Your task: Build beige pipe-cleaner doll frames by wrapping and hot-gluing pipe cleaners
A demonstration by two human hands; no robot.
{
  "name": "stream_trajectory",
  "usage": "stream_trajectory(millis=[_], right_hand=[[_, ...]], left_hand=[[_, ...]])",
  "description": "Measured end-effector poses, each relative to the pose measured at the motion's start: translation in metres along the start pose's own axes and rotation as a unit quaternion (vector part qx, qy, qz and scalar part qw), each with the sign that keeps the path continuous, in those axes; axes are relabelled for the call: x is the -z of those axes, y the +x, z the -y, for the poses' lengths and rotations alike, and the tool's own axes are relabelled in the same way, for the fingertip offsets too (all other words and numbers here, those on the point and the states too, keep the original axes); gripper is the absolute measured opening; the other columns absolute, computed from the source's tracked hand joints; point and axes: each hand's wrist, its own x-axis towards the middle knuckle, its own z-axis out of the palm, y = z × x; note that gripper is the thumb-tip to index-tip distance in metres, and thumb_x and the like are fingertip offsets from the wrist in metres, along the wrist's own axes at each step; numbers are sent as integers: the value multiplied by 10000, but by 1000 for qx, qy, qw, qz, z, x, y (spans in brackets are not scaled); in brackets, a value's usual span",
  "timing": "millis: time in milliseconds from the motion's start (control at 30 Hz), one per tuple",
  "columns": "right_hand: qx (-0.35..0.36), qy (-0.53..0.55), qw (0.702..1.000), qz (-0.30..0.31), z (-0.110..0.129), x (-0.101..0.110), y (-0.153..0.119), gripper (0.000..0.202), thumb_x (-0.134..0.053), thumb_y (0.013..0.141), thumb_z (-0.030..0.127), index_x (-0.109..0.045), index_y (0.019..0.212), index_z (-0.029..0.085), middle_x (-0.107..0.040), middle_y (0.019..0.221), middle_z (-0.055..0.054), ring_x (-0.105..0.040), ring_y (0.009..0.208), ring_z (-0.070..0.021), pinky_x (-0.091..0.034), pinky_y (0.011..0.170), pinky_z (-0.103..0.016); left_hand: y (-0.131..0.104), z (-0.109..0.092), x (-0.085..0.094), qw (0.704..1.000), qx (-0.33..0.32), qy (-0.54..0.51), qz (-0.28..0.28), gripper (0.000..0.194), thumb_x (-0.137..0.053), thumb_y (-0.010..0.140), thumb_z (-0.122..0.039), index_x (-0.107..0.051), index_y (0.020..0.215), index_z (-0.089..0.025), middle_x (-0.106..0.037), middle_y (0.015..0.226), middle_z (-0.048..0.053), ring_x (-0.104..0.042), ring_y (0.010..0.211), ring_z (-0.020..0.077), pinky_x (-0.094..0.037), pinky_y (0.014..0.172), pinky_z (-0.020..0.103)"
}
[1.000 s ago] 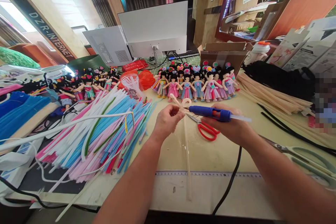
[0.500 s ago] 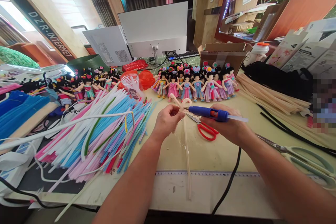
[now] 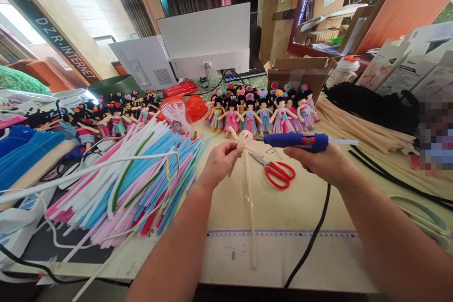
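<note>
My left hand (image 3: 222, 163) pinches a small figure of beige pipe cleaners (image 3: 245, 141), with a loop at its top and stems sticking out to the sides. A long pale stem (image 3: 251, 212) runs down below it towards the table's front edge. My right hand (image 3: 320, 163) is wrapped round a blue hot glue gun (image 3: 297, 141), a clear glue stick poking out of its back. The nozzle points left and stands apart from the figure. Beneath and between my hands lie red-handled scissors (image 3: 279, 174).
Finished dolls (image 3: 251, 113) stand in rows at the back. Coloured pipe cleaners (image 3: 141, 179) heap up on the left, beige ones (image 3: 361, 125) and black ones (image 3: 375, 104) on the right. A ruler (image 3: 283, 233) lies along the front; the gun's black cord (image 3: 314, 236) crosses it. Pale-handled scissors (image 3: 421, 217) lie right.
My right hand has drawn the glue gun away from the figure, to the right and slightly up. The figure's loop and side stem now show more fully; my left hand stays nearly in place.
</note>
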Motion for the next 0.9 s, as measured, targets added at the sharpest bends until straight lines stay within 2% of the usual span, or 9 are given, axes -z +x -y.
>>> stream_trajectory(millis=[167, 400, 533, 733, 900], right_hand=[[-2, 0, 1000, -9, -2, -4, -1, 161, -771, 671, 383, -673, 651, 256, -584, 550, 15, -546, 525, -160, -436, 470, -296], [-21, 22, 1000, -8, -6, -17, -5, 223, -789, 635, 443, -720, 727, 252, -647, 642, -8, -590, 617, -197, -428, 475, -292], [-32, 12, 999, -2, -9, -18, -6, 249, -788, 640, 482, -707, 698, 254, -613, 597, 10, -576, 581, -189, -434, 479, -301], [9, -2, 1000, 13, -17, -18, -6, 214, -796, 682, 454, -717, 734, 262, -610, 568, 20, -601, 602, -196, -455, 483, -297], [26, -10, 999, 17, -20, -17, -7, 215, -798, 689, 455, -710, 735, 265, -600, 563, 25, -586, 586, -181, -420, 460, -277]], left_hand=[[-1, -1, -1, 995, 35, -89, 34, 448, -710, 711, -578, -692, 877, -162, -674, 812, 51, -609, 806, 190, -454, 736, 297], [-3, -3, -4, 991, 43, -111, 63, 465, -742, 684, -574, -709, 882, -154, -682, 813, 62, -599, 804, 184, -431, 696, 284], [-3, -3, -6, 991, 43, -114, 62, 480, -746, 671, -586, -710, 887, -158, -681, 803, 56, -598, 786, 178, -430, 679, 278], [-4, -3, -5, 993, 45, -94, 51, 499, -747, 657, -608, -700, 868, -159, -682, 786, 52, -604, 757, 177, -445, 679, 283], [-3, -2, -5, 996, 28, -76, 42, 432, -728, 699, -561, -708, 868, -163, -687, 806, 47, -608, 789, 180, -457, 746, 297]])
